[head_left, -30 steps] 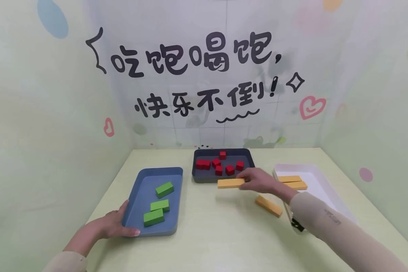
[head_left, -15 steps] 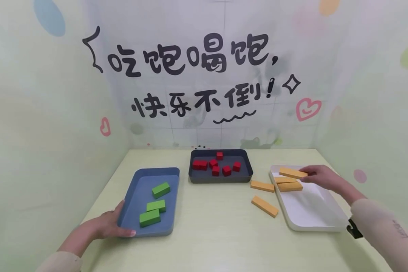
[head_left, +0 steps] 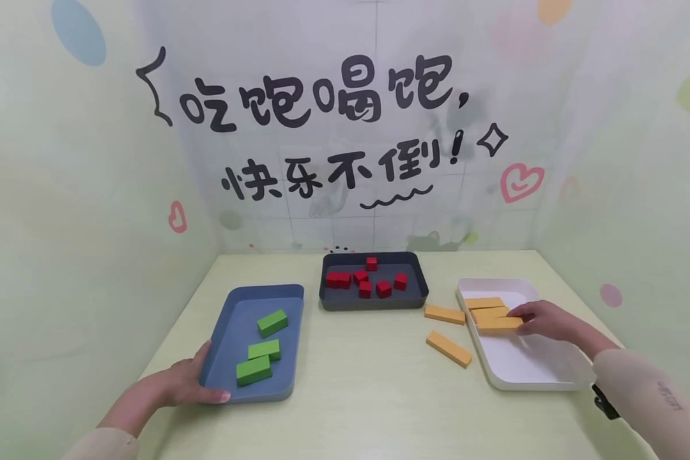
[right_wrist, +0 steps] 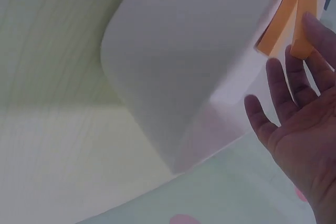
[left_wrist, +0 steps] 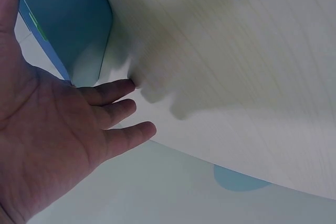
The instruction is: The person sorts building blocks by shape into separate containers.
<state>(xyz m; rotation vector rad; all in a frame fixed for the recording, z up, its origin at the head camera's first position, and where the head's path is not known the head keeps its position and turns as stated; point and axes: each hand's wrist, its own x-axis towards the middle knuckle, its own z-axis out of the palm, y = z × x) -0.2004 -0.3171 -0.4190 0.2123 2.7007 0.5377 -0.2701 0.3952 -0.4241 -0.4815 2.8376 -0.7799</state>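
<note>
My right hand (head_left: 552, 321) pinches the end of a long orange block (head_left: 496, 325) between thumb and fingertips, over the white tray (head_left: 543, 370). Two other orange blocks lie in that tray just behind it. In the right wrist view, the thumb presses one side of the held orange block (right_wrist: 305, 22), while the outer fingers stand free. At the left, my left hand (head_left: 178, 383) rests against the near left corner of the blue tray (head_left: 221, 367), its thumb along the front edge. Its fingers (left_wrist: 131, 135) look straight in the left wrist view. Inside that tray sit three green blocks (head_left: 254, 370).
Two loose orange blocks (head_left: 448, 349) lie on the table left of the white tray. A dark grey tray (head_left: 374, 305) with several red cubes (head_left: 383, 289) stands at the back middle. Printed wall panels (head_left: 374, 223) enclose the table (head_left: 368, 396) at the back and sides.
My right hand has carried an orange block from the table's middle rightward, then lowered it beside the two others in the white tray. My left hand has stayed at the blue tray.
</note>
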